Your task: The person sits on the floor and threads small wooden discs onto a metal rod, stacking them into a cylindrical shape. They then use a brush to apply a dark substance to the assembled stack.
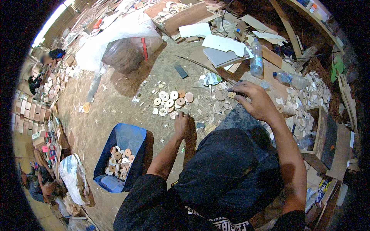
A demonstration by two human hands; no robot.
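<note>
My right hand (254,99) is raised over my knee, with thumb and fingers pinching a small pale wooden piece (231,95). A thin dark rod (204,68) runs toward these fingers; whether they touch it I cannot tell. Lower and to the left, my left hand (182,125) reaches down to the near edge of a cluster of round wooden discs with centre holes (169,102). Its fingers are drawn together beside a disc (174,115); what they grip, if anything, is hidden. Left of that forearm, a blue plastic bin (133,134) contains many similar discs (120,159).
Wood scraps (308,90) heap up at right, near two plastic bottles (257,61) and a wooden box (318,138). White boards (223,45) and a big clear plastic bag (123,54) lie ahead. A white sack (73,179) and other people (42,184) are at far left.
</note>
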